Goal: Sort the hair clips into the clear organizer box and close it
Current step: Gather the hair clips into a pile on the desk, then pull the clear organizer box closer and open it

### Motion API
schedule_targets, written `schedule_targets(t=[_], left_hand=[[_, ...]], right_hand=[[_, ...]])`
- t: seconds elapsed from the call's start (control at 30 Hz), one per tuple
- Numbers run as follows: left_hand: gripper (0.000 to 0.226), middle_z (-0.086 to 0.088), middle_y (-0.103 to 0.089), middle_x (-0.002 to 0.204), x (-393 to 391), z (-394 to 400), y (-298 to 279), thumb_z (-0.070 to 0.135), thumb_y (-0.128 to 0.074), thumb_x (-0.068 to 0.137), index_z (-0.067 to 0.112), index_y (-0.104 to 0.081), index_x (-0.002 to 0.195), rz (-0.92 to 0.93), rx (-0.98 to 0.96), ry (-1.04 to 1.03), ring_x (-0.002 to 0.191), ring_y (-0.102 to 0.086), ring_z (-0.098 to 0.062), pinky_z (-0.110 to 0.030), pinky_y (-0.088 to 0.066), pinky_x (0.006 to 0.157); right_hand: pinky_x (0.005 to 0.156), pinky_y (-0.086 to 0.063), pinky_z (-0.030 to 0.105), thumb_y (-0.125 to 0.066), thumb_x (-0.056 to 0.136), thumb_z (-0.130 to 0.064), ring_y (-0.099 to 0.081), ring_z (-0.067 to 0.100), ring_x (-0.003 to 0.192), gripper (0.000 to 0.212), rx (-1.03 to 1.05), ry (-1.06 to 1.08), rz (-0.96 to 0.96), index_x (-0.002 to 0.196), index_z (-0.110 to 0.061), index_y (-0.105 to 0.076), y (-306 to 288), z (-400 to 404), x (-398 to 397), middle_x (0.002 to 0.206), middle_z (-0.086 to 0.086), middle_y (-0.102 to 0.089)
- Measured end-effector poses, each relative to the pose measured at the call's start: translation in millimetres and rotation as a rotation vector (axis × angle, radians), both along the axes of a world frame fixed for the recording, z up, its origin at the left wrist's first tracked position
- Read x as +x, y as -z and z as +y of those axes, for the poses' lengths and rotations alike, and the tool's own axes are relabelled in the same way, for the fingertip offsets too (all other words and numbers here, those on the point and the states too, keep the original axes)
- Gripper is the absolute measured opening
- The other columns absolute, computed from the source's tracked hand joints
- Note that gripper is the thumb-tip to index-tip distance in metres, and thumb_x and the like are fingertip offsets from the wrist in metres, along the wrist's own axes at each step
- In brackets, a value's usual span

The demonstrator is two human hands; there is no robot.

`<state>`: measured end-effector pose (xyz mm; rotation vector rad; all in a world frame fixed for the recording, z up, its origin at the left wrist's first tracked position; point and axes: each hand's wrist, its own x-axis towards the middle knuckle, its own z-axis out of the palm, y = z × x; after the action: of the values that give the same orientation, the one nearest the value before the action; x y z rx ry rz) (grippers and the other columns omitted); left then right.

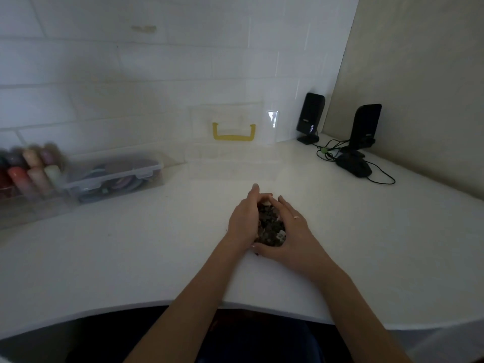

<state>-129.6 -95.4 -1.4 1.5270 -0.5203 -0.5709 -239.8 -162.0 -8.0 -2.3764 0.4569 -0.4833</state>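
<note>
A heap of small dark hair clips [271,226] lies on the white table, cupped between my two hands. My left hand [243,218] curls around its left side and my right hand [290,231] around its right and near side. Behind them stands the clear organizer box [233,163] with its lid up against the wall; a yellow handle [234,132] shows on the lid. The box is faint and its compartments are hard to make out.
A closed clear case [115,176] with coloured items sits at the left, next to a rack of coloured bottles [28,171]. Two black speakers [310,116] and a black mouse [353,165] with cables stand at the back right corner. The table's curved front edge [235,306] is near me.
</note>
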Motion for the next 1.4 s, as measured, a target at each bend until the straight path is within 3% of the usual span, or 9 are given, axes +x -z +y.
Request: schedule_targets(t=[0.2, 0.4, 0.57, 0.67, 0.87, 1.0, 1.17, 1.23, 1.4], left_hand=[[0.059, 0.006, -0.068, 0.11, 0, -3, 4, 0.074, -0.027, 0.073, 0.04, -0.073, 0.087, -0.008, -0.035, 0.022, 0.11, -0.058, -0.012, -0.041, -0.039, 0.105], [0.052, 0.007, -0.044, 0.141, 13, -1, 2, 0.066, -0.031, 0.084, 0.034, -0.068, 0.101, 0.004, -0.176, 0.019, 0.131, -0.036, -0.009, -0.035, -0.025, 0.112], [0.043, -0.005, -0.064, 0.118, 51, 35, -5, 0.042, -0.031, 0.097, 0.019, -0.067, 0.093, -0.144, -0.237, -0.32, 0.112, -0.057, -0.02, -0.034, -0.041, 0.094], [0.039, -0.009, -0.065, 0.106, 74, 64, -11, 0.027, -0.033, 0.101, 0.014, -0.063, 0.08, -0.057, -0.264, -0.466, 0.1, -0.059, -0.023, -0.034, -0.047, 0.08], [0.035, -0.009, -0.063, 0.097, 98, 81, -5, 0.027, -0.038, 0.1, 0.015, -0.061, 0.076, -0.071, -0.154, -0.529, 0.087, -0.059, -0.022, -0.03, -0.047, 0.071], [0.022, 0.003, -0.06, 0.093, 104, 77, 0, 0.035, -0.044, 0.095, 0.026, -0.058, 0.08, -0.089, -0.134, -0.535, 0.092, -0.057, -0.019, -0.038, -0.047, 0.089], [0.033, -0.003, -0.047, 0.127, 108, 81, -10, 0.032, -0.042, 0.099, 0.017, -0.049, 0.127, 0.188, -0.23, -0.485, 0.119, -0.049, -0.022, -0.03, -0.037, 0.103], [0.048, -0.003, -0.048, 0.131, 108, 86, -19, 0.039, -0.04, 0.098, 0.014, -0.042, 0.14, 0.332, -0.309, -0.408, 0.125, -0.048, -0.026, -0.033, -0.04, 0.098], [0.033, -0.005, -0.061, 0.112, 108, 95, -26, 0.051, -0.043, 0.092, 0.032, -0.054, 0.116, 0.419, -0.293, -0.239, 0.092, -0.063, -0.026, -0.042, -0.052, 0.074]], right_hand=[[0.106, -0.02, 0.021, -0.071, 0.073, -0.037, -0.014, 0.008, 0.142, 0.076, 0.007, 0.018, -0.067, 0.139, -0.035, -0.033, 4, -4, 3, 0.15, 0.0, -0.031], [0.116, -0.014, 0.045, -0.048, 0.091, -0.044, -0.015, 0.012, 0.142, 0.048, -0.075, 0.168, -0.171, 0.137, -0.03, -0.04, -13, -6, 13, 0.15, -0.004, -0.032], [0.114, -0.018, 0.033, -0.052, 0.093, -0.023, -0.024, 0.021, 0.139, 0.046, -0.267, 0.038, -0.188, 0.137, -0.018, -0.039, -46, -22, 71, 0.146, 0.004, -0.038], [0.114, -0.018, 0.046, -0.052, 0.091, -0.021, -0.018, 0.025, 0.141, 0.056, -0.436, 0.023, 0.051, 0.142, -0.021, -0.029, -51, -30, 112, 0.15, 0.005, -0.031], [0.085, -0.044, 0.042, -0.053, 0.092, -0.015, -0.041, 0.029, 0.112, 0.044, -0.546, 0.051, 0.248, 0.131, -0.028, -0.04, -58, -39, 154, 0.125, 0.008, -0.042], [0.07, -0.041, 0.033, -0.048, 0.09, -0.004, -0.05, 0.026, 0.091, 0.021, -0.499, -0.028, 0.215, 0.106, -0.018, -0.051, -54, -34, 151, 0.097, 0.006, -0.049], [0.058, -0.03, 0.026, -0.051, 0.088, -0.004, -0.04, 0.012, 0.073, 0.023, -0.611, -0.095, 0.056, 0.1, -0.023, -0.054, -48, -33, 126, 0.084, -0.008, -0.04], [0.055, -0.032, 0.027, -0.053, 0.089, -0.008, -0.04, 0.014, 0.072, 0.018, -0.661, -0.131, 0.001, 0.101, -0.022, -0.055, -50, -30, 115, 0.084, -0.005, -0.044], [0.045, -0.034, 0.026, -0.063, 0.084, -0.008, -0.047, 0.019, 0.065, 0.02, -0.801, -0.219, -0.021, 0.098, -0.022, -0.059, -51, -27, 96, 0.079, 0.001, -0.054]])
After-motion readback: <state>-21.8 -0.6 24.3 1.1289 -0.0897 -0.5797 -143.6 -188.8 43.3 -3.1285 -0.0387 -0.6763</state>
